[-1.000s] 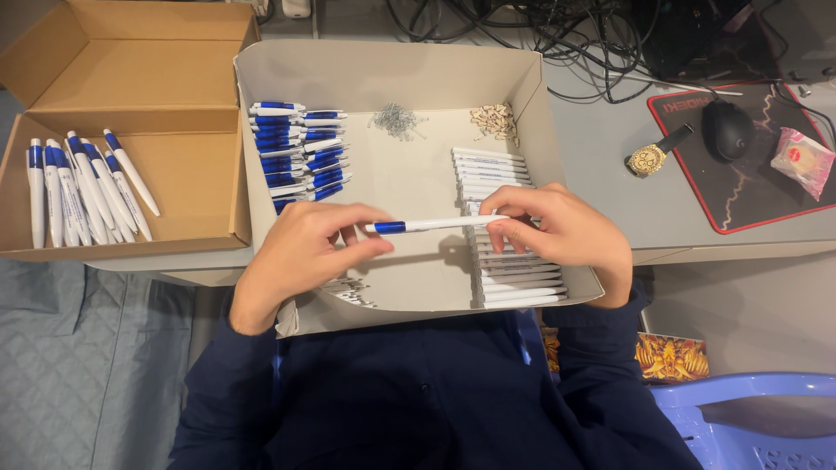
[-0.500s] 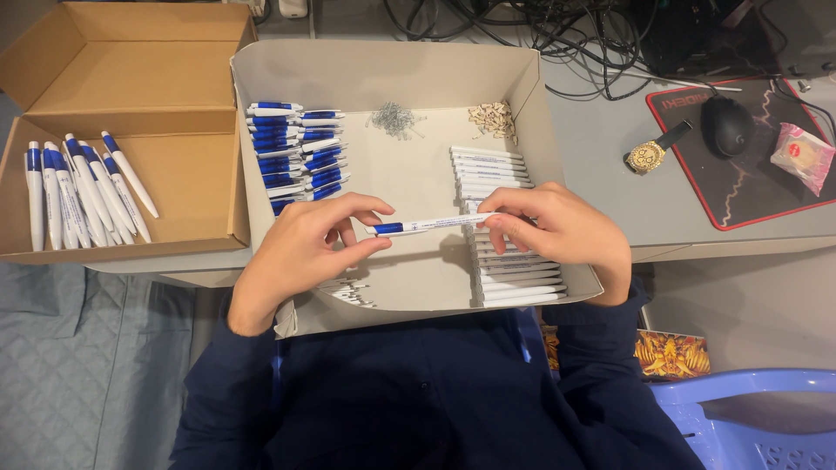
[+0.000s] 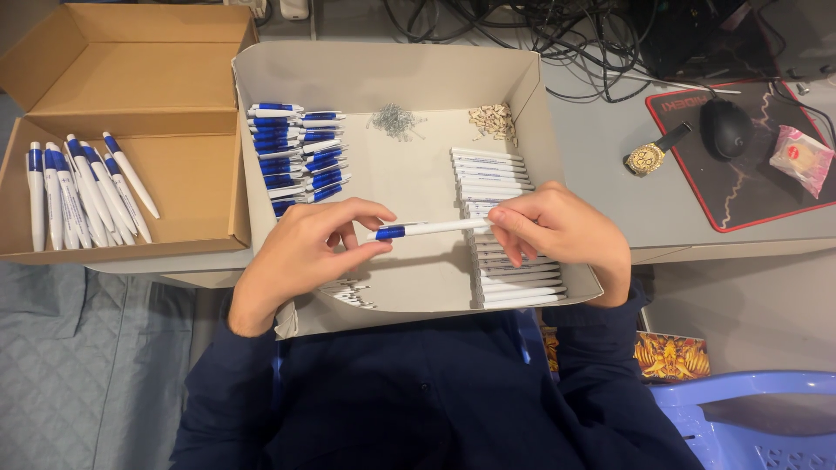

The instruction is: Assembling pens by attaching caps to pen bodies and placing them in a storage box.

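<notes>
Both hands hold one white pen with a blue grip [image 3: 427,229] level over a grey cardboard tray [image 3: 383,78]. My left hand [image 3: 305,248] pinches its blue end; my right hand [image 3: 562,231] grips the white barrel end. In the tray lie a row of blue pen parts [image 3: 300,152] at the left, a stack of white barrels [image 3: 492,170] at the right, a small heap of metal springs [image 3: 394,119] and a heap of small tan pieces [image 3: 494,120] at the back. A few small white parts [image 3: 353,293] lie under my left hand.
An open brown cardboard box [image 3: 148,96] at the left holds several finished white and blue pens [image 3: 83,191]. To the right are a mouse [image 3: 725,128] on a black red-edged pad, a gold wristwatch [image 3: 649,157], a pink wrapped packet [image 3: 799,158] and tangled cables [image 3: 557,26]. A blue plastic chair [image 3: 749,418] is lower right.
The pen's blue end has slid closer to my left fingers, and both hands have shifted slightly nearer each other around it. Everything else stays put.
</notes>
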